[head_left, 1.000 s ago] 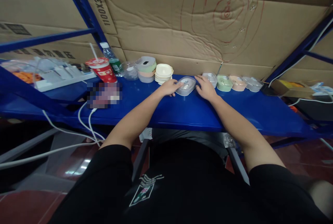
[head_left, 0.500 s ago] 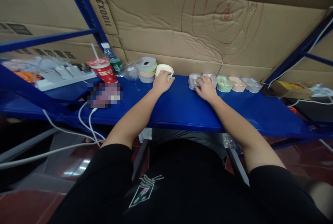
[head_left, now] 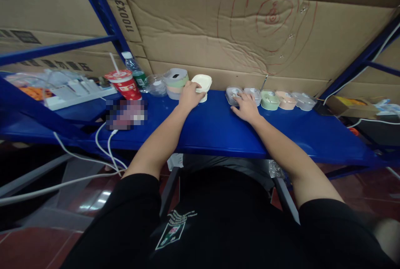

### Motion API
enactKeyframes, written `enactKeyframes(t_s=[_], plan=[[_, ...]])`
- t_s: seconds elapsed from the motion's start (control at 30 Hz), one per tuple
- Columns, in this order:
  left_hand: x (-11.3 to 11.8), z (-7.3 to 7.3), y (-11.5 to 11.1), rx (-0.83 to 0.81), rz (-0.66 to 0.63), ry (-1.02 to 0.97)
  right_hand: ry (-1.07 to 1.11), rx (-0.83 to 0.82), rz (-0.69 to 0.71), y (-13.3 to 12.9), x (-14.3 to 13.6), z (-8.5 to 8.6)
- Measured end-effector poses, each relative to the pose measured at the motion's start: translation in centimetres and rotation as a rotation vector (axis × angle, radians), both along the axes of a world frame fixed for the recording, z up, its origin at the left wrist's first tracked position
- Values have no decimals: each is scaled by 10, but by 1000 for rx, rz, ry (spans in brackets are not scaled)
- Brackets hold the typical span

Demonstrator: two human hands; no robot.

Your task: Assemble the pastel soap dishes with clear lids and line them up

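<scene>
My left hand (head_left: pixel 191 95) grips the cream container (head_left: pixel 203 81) by its left edge; its top part looks raised and tilted over a lower cream part. Just left of it stands a stack of grey, green and peach containers (head_left: pixel 175 82). Over at the right, my right hand (head_left: pixel 246 106) rests with spread fingers on a grey lidded container (head_left: pixel 233 95), the leftmost of a row. Beside that one sit another grey container (head_left: pixel 253 95), a green one (head_left: pixel 270 100), a peach one (head_left: pixel 286 99) and a grey one (head_left: pixel 304 101).
Clear plastic containers (head_left: pixel 156 84), a water bottle (head_left: pixel 135 72) and a red cup (head_left: pixel 125 84) with a straw stand at the left of the blue table (head_left: pixel 218 131). A power strip (head_left: pixel 75 96) lies farther left. Cardboard (head_left: pixel 187 23) rises behind.
My left hand has shifted slightly left and now holds the cream top part raised and tilted. My right hand has barely moved, its thumb a little farther out.
</scene>
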State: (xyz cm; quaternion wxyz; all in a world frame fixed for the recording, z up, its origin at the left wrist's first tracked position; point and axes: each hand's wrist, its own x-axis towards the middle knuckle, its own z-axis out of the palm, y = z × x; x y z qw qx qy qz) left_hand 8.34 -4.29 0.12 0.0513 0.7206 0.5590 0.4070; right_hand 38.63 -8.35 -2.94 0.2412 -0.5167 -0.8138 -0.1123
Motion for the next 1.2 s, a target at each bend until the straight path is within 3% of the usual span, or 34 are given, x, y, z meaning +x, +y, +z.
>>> enactKeyframes(t_s=[0.13,0.33,0.4,0.53,0.67,0.8,0.97,1.1,1.2], plan=[[3,12,-10,36,-146,-34,43,4,21,-3,2,7],[8,4,-14,-344,-451,265,-84,-107,325,-8,-8,9],[9,2,-12,-351,-469,246,-151,-167,388,-10,-13,6],[-5,7,-4,-101,-236,40,-177,-218,378,-11,-19,1],[-38,12,8,148,75,-117,-122,-222,368,-10,-18,0],[-71,7,18,153,247,-121,-126,-254,410,-7,-14,0],[-85,-2,28,75,297,-65,-123,-242,449,-12,-17,1],[-84,-4,37,103,276,-129,-174,-199,596,-21,-31,5],[-83,-2,44,112,289,-218,-199,-190,628,-21,-37,4]])
